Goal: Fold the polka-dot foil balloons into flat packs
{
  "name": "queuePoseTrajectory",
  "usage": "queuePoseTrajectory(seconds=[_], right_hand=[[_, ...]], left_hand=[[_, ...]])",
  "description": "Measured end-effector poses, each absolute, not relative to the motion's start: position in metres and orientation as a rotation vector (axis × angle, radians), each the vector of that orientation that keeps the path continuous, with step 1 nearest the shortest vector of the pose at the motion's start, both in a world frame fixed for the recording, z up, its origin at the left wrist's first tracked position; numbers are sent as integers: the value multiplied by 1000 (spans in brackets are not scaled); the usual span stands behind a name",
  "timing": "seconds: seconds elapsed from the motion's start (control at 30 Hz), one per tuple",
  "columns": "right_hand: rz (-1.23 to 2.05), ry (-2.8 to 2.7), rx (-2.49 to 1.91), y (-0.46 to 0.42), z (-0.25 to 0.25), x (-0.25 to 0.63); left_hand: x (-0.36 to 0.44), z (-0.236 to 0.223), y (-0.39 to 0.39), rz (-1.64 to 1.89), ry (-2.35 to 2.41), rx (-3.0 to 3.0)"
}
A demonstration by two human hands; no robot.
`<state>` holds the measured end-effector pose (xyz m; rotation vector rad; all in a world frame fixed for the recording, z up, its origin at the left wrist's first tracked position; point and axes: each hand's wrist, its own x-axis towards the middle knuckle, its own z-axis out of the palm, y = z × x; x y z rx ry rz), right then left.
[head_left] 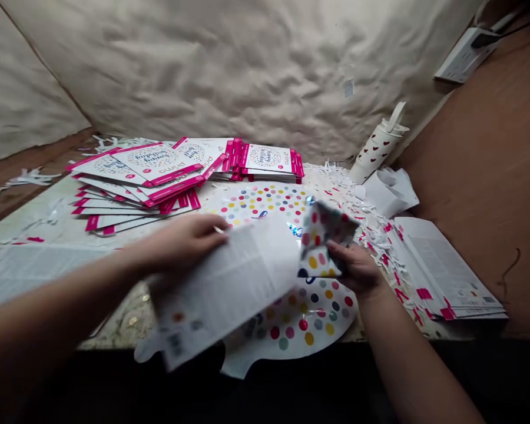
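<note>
Your left hand [176, 244] is curled shut on the top edge of a white printed sheet [221, 288], and your right hand [348, 268] is pinching a crumpled polka-dot foil piece [324, 235]. Keep both grips light so nothing creases. A dotted foil sheet [291, 318] lies right under them, hanging past the table's front edge [115, 344]. Room's tight: pink-edged card stacks [132, 176] sit ahead left, paper shreds [348, 212] straight ahead, another stack [446, 265] on your right.

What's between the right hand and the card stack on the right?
Shredded paper strips, white with pink bits, lie between the right hand and the card stack, in the head view.
</note>
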<state>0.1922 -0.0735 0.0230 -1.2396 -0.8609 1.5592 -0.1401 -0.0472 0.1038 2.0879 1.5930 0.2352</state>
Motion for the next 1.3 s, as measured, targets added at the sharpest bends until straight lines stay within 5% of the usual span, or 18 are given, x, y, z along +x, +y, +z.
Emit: queuePoseTrajectory(seconds=[0.2, 0.33, 0.57, 1.0, 1.3], right_hand=[[1227, -1019, -1616, -60, -16, 203], [1175, -1029, -1656, -62, -22, 212], [968, -1098, -1728, -75, -9, 205], [1764, -1493, -1492, -44, 27, 229], [1340, -1730, -1509, -45, 34, 227]], left_hand=[[-61, 34, -46, 27, 1398, 2642], [-45, 23, -40, 96, 797, 2823], [-34, 19, -35, 249, 695, 2828], [-36, 26, -42, 344, 561, 2894], [-36, 24, -41, 314, 639, 2867]])
